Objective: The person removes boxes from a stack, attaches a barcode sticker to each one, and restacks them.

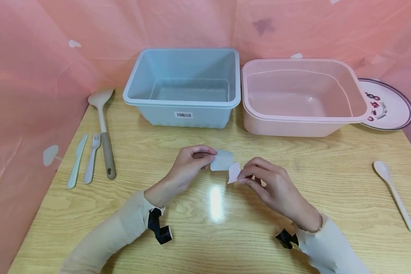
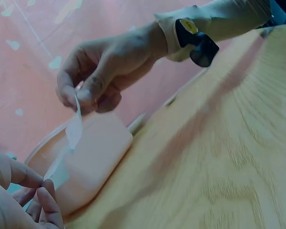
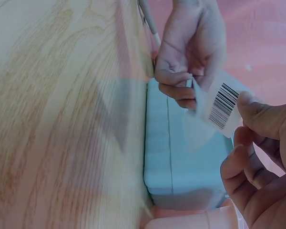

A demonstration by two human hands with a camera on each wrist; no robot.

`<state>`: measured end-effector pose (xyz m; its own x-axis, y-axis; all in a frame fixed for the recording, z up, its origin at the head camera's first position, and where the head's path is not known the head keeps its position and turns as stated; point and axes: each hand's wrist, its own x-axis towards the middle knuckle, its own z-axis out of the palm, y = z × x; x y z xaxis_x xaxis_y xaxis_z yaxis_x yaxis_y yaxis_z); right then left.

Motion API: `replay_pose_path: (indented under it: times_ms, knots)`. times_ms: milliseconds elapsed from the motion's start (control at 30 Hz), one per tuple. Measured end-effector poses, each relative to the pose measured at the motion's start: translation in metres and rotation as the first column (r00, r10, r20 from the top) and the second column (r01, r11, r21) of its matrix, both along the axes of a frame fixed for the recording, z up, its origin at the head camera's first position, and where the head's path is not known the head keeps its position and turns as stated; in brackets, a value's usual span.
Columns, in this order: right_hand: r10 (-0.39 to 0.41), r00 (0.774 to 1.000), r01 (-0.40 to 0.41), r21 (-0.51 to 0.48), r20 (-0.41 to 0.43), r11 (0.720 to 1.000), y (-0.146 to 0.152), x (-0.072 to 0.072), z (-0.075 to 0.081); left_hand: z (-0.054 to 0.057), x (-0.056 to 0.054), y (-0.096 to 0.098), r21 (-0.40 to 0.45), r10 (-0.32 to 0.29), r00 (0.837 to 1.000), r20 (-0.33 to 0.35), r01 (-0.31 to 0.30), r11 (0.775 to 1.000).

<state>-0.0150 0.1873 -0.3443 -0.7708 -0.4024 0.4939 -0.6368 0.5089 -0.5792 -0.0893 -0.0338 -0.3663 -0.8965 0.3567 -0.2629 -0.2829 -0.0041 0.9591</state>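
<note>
My left hand [image 1: 188, 167] pinches a small translucent sheet, like a sticker's backing paper [image 1: 222, 160], between thumb and fingers. Thumb and fingertips of my right hand [image 1: 277, 186] pinch a white barcode sticker [image 1: 234, 172]. In the right wrist view, black bars show on the sticker [image 3: 223, 106], and the backing paper lies close behind it. Near one corner the two pieces meet; whether they are still joined I cannot tell. Both hands are above the table, in front of the blue bin [image 1: 188, 116], which carries a barcode label on its front.
A pink bin [image 1: 294, 129] stands right of the blue one, partly covering a printed plate [image 1: 394, 110]. On the left lie a knife [image 1: 77, 161], a fork [image 1: 91, 160] and a spatula [image 1: 106, 148]. A spoon [image 1: 395, 196] lies at the right.
</note>
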Motion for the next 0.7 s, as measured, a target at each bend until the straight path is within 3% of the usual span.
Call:
replay_pose_path:
  times_ms: [133, 233, 333, 467, 567, 700]
  knots:
    - [0.006, 1.000, -0.006, -0.011, -0.004, 1.000, 0.000, 0.000, 0.000, -0.008, 0.000, -0.008, -0.036, -0.006, 1.000, -0.017, 0.005, 0.999]
    - [-0.011, 1.000, 0.011, -0.003, -0.008, 1.000, 0.000, 0.000, 0.000, -0.016, 0.003, -0.014, -0.105, -0.082, 0.994, -0.073, 0.074, 0.992]
    - [-0.032, 0.999, 0.032, 0.013, -0.003, 0.999, 0.001, -0.001, 0.000, -0.023, 0.008, -0.019, -0.208, -0.165, 0.974, -0.154, 0.131, 0.969]
    - [-0.036, 0.999, 0.036, 0.019, 0.000, 0.999, 0.000, -0.003, 0.000, -0.027, 0.015, -0.021, -0.359, -0.217, 0.927, -0.305, 0.099, 0.928]
    - [-0.038, 0.999, 0.038, 0.023, 0.001, 0.999, -0.001, -0.003, 0.000, -0.029, 0.018, -0.021, -0.451, -0.247, 0.875, -0.417, 0.037, 0.892]
    - [-0.042, 0.999, 0.041, 0.021, 0.009, 0.999, -0.002, -0.004, -0.001, -0.027, 0.021, -0.020, -0.559, -0.296, 0.816, -0.497, -0.041, 0.828]
